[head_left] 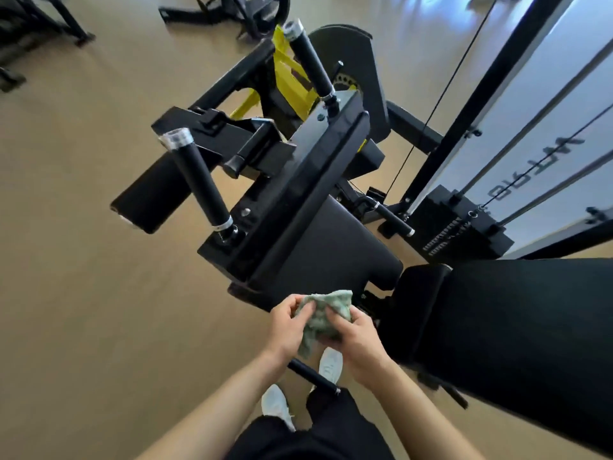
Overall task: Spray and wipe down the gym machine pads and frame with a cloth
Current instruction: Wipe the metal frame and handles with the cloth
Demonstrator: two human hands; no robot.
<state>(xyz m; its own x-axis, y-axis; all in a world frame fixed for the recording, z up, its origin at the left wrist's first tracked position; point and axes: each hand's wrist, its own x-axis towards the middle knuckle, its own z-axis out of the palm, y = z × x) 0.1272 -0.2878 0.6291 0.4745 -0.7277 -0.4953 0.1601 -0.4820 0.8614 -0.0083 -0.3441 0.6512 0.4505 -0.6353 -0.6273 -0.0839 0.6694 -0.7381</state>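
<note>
While the person stands over the black gym machine (316, 161), both hands come together in the lower centre of the frame, clamped on a crumpled pale green cloth (335, 300). The left hand (285, 327) pinches one side of it with thumb and curled fingers. The right hand (360, 346) grips the other side from the right, its fingers folded into the fabric. A loose corner hangs down between the wrists. The cloth sits just in front of the near edge of the seat pad (331, 247); I cannot tell whether it touches the pad.

To the right, a large back pad (514, 327) fills the lower right of the frame. A long leg pad (149, 194) juts out at middle left. Two black handles with silver ends rise from the frame: one at centre left (199, 180), one at upper centre (310, 59). Yellow parts (292, 84) show behind the far handle. At the right edge a weight stack (464, 230) stands beneath pale panels, with a thin cable (431, 107) running up past it.

Below the hands are two white shoes (277, 406) on the tan floor (83, 260), and a short black bar (311, 373) lies between them. More dark equipment (49, 21) stands in the upper left.
</note>
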